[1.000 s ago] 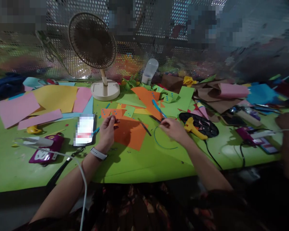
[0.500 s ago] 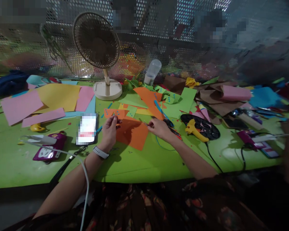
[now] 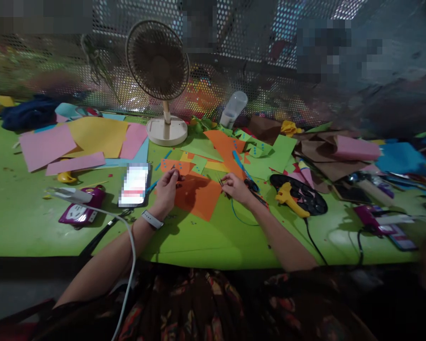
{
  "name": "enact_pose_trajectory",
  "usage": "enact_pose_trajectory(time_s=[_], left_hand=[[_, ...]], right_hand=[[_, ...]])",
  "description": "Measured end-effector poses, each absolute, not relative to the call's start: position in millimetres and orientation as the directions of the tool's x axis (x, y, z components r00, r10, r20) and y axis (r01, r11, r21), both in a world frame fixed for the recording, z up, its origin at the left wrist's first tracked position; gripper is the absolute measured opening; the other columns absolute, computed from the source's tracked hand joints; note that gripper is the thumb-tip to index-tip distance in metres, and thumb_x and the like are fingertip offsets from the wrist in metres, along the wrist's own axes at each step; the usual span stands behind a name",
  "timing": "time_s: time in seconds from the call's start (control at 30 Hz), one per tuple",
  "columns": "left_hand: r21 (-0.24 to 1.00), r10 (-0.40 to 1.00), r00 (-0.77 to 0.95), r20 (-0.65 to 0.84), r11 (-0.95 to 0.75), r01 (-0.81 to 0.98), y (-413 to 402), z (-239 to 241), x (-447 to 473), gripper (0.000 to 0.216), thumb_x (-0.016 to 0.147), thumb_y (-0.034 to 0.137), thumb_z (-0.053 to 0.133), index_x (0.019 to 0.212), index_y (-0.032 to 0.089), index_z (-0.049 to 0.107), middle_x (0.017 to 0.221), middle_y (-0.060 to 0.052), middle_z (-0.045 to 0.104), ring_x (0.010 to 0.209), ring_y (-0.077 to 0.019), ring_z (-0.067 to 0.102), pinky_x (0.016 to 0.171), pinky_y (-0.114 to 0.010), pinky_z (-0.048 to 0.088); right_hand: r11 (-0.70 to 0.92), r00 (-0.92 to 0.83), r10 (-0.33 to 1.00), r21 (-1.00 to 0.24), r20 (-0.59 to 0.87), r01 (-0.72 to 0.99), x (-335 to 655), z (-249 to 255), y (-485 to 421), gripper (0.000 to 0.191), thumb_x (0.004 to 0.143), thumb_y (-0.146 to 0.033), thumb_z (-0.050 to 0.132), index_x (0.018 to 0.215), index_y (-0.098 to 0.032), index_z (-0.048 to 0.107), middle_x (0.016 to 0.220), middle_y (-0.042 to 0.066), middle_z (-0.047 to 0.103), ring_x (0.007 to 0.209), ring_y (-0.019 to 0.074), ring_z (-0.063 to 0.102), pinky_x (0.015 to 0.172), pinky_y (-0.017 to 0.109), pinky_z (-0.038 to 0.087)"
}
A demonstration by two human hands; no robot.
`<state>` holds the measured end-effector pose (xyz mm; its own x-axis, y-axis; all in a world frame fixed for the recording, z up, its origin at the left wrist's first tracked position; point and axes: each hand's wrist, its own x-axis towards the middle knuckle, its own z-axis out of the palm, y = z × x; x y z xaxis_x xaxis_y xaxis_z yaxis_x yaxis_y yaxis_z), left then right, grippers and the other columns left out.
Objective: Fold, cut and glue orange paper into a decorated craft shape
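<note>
- Orange sheet (image 3: 199, 196) on the green table (image 3: 199, 248): my landmark, lying between my two hands.
- My left hand (image 3: 167, 187) sits over the sheet's left edge, thumb and forefinger drawn together; from here I cannot tell whether they clasp anything.
- My right hand (image 3: 236, 188) is just off the sheet's right corner, fingers clamped on tweezers (image 3: 220, 181), whose tips reach out ahead of my grip at that corner.
- Dotted strip (image 3: 186, 166): at the sheet's far edge, near my left fingertips.
- Scissors (image 3: 251, 185): right of the sheet, beside my right hand.
</note>
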<state>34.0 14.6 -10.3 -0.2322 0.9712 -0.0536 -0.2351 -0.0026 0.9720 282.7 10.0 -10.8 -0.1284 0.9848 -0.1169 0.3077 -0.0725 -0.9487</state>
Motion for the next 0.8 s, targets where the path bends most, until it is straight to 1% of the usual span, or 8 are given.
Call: enact_pose_trajectory(time_s=[0.17,0.27,0.37,0.5,0.57,0.67,0.73,0.8], left_hand=[[0.977,0.977,-0.21,-0.037,-0.009,-0.213,12.9,-10.1,35.2,0.021,0.077,0.041,0.068,0.086,0.022,0.065,0.079,-0.002,0.066,0.072,-0.0145,0.064,0.058,-0.022,0.047],[0.978,0.973,-0.226,-0.035,-0.012,-0.206,14.0,-12.3,35.9,0.022,0.076,0.041,0.069,0.086,0.022,0.065,0.079,-0.002,0.066,0.071,-0.0148,0.064,0.057,-0.022,0.046],[0.977,0.971,-0.236,-0.037,-0.015,-0.213,15.7,-15.0,36.3,0.024,0.075,0.042,0.069,0.086,0.021,0.065,0.077,-0.002,0.066,0.071,-0.015,0.064,0.058,-0.022,0.047],[0.974,0.971,-0.235,-0.046,-0.009,-0.227,16.1,-15.1,36.1,0.022,0.076,0.041,0.069,0.085,0.021,0.065,0.076,-0.001,0.066,0.071,-0.0149,0.064,0.058,-0.022,0.047],[0.972,0.97,-0.239,-0.052,-0.006,-0.235,15.7,-13.9,35.6,0.02,0.076,0.039,0.069,0.085,0.022,0.066,0.077,-0.001,0.067,0.071,-0.0148,0.064,0.059,-0.023,0.047],[0.969,0.967,-0.244,-0.078,0.017,-0.245,15.5,-12.5,34.8,0.018,0.076,0.037,0.069,0.085,0.022,0.066,0.077,-0.002,0.067,0.071,-0.0152,0.064,0.06,-0.023,0.047],[0.968,0.965,-0.244,-0.097,0.034,-0.248,15.7,-12.3,34.5,0.018,0.077,0.037,0.068,0.085,0.022,0.066,0.077,-0.002,0.067,0.071,-0.0155,0.065,0.059,-0.023,0.047],[0.967,0.964,-0.243,-0.107,0.044,-0.251,16.1,-12.3,34.3,0.018,0.077,0.037,0.068,0.086,0.022,0.065,0.076,-0.001,0.066,0.071,-0.0155,0.065,0.059,-0.023,0.046]], right_hand=[[-0.098,-0.183,0.973,-0.971,-0.14,0.22,280.4,-0.5,5.3,0.051,0.068,-0.021,0.059,0.119,-0.022,0.052,0.058,-0.007,0.06,0.045,0.0102,0.048,0.045,0.022,0.037],[-0.186,-0.182,0.964,-0.981,-0.194,0.058,279.6,3.5,5.1,0.039,0.068,-0.023,0.058,0.107,-0.021,0.063,0.063,-0.004,0.064,0.05,0.0103,0.053,0.053,0.023,0.045],[-0.312,-0.191,0.941,-0.932,-0.278,-0.182,279.7,8.0,6.5,0.029,0.069,-0.026,0.053,0.092,-0.019,0.068,0.072,0.002,0.068,0.063,0.0143,0.063,0.068,0.03,0.054],[-0.33,-0.235,0.938,-0.864,-0.255,-0.38,274.3,20.1,10.4,0.036,0.067,-0.022,0.054,0.1,-0.021,0.067,0.092,0.005,0.073,0.088,0.0187,0.068,0.083,0.035,0.055],[-0.307,-0.207,0.948,-0.86,-0.24,-0.408,266.7,25.5,15.2,0.034,0.068,-0.022,0.06,0.101,-0.023,0.067,0.094,0.003,0.073,0.089,0.0166,0.068,0.08,0.03,0.054],[-0.281,-0.105,0.96,-0.887,-0.26,-0.368,251.0,26.3,28.7,0.024,0.074,-0.038,0.067,0.092,-0.022,0.068,0.072,0.0,0.067,0.065,0.0119,0.061,0.059,0.022,0.049],[-0.262,-0.037,0.964,-0.914,-0.263,-0.311,241.0,21.6,41.1,0.026,0.076,-0.046,0.065,0.085,-0.021,0.068,0.061,-0.002,0.06,0.053,0.0099,0.053,0.048,0.021,0.041],[-0.244,-0.002,0.967,-0.929,-0.253,-0.279,233.6,14.4,54.1,0.028,0.079,-0.046,0.061,0.082,-0.02,0.068,0.06,-0.002,0.06,0.049,0.0089,0.052,0.046,0.021,0.038]])
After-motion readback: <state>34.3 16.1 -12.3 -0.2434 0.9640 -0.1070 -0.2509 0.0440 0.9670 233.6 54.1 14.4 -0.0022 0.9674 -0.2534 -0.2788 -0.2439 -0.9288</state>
